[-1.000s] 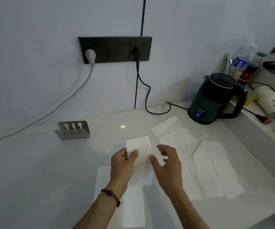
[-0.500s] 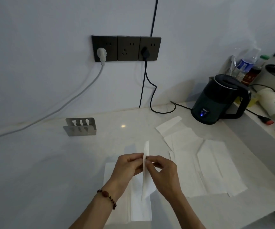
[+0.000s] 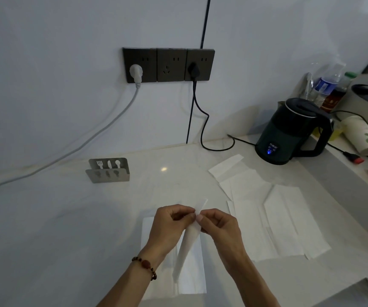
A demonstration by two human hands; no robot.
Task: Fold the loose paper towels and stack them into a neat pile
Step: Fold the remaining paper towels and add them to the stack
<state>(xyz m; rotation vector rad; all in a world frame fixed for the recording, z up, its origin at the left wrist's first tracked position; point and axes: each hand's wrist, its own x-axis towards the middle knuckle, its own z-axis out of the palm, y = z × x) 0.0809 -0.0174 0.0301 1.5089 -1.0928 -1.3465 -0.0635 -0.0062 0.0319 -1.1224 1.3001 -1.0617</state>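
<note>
Head view: your left hand (image 3: 169,220) and right hand (image 3: 219,224) pinch the thin white paper towel (image 3: 187,247), hanging lengthwise over the folded white pile (image 3: 195,282).

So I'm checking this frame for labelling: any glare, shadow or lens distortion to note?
Head view: dim, bluish light; one small glare spot on the countertop; soft shadow under both hands around the held paper towel; wide-angle bending tilts the kettle and the edges; hands reasonably sharp.
</note>
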